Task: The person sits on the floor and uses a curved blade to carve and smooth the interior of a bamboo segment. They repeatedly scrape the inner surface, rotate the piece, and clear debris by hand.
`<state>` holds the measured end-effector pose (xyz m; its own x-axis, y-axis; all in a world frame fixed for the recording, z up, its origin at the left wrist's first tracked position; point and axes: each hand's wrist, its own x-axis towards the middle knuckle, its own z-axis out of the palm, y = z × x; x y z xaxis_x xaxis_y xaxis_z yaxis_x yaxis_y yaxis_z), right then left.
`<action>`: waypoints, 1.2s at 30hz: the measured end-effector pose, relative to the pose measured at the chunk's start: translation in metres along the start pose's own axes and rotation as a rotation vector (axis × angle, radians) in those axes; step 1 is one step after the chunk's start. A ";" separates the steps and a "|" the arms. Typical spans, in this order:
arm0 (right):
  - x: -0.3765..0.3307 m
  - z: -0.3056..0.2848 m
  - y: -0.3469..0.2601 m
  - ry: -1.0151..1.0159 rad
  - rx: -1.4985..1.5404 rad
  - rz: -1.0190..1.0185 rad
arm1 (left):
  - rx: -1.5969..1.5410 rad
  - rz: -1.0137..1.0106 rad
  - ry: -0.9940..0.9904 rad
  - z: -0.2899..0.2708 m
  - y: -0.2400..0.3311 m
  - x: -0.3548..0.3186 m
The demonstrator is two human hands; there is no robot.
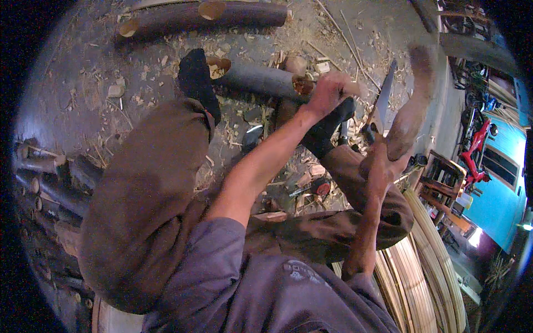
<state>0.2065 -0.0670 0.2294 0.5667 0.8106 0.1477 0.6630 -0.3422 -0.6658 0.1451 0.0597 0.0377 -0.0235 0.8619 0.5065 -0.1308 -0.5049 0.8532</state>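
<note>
A grey-barked log [255, 79] with cut notches lies across the floor between my feet, which wear black socks. My left hand [327, 93] is closed in a fist beside the notch [302, 85] at the log's right end. What it grips is hidden by the fingers. My right hand [383, 164] wraps round the lower part of a curved wooden club [408, 125], raised to the right of the log. The club's upper end is smeared by motion. A handsaw [384, 97] lies between the two hands, its blade pointing away from me.
Another notched log [244, 15] lies at the far side. Wood chips [150, 69] litter the floor. A red-ended tool [320, 187] rests between my legs. Long wooden strips [413, 272] lie at the lower right, and stacked logs [55, 188] at the left. A red motorbike [476, 152] stands far right.
</note>
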 end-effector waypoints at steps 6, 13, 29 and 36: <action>0.011 0.023 -0.001 -0.372 -0.162 0.034 | 0.198 -0.361 -0.155 0.000 -0.013 0.018; 0.017 0.003 0.013 -0.015 0.030 0.000 | 0.294 -0.313 -0.171 0.000 0.004 0.025; 0.007 0.017 0.092 0.011 0.072 -0.130 | 0.363 -0.262 -0.193 0.000 -0.009 0.018; -0.011 -0.009 0.048 -0.239 0.283 0.272 | 0.365 -0.303 -0.482 0.001 0.004 0.036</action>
<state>0.2365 -0.0962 0.2025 0.5511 0.8074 -0.2106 0.3269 -0.4411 -0.8358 0.1448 0.0883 0.0596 0.4175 0.8936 0.1648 0.2833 -0.3003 0.9108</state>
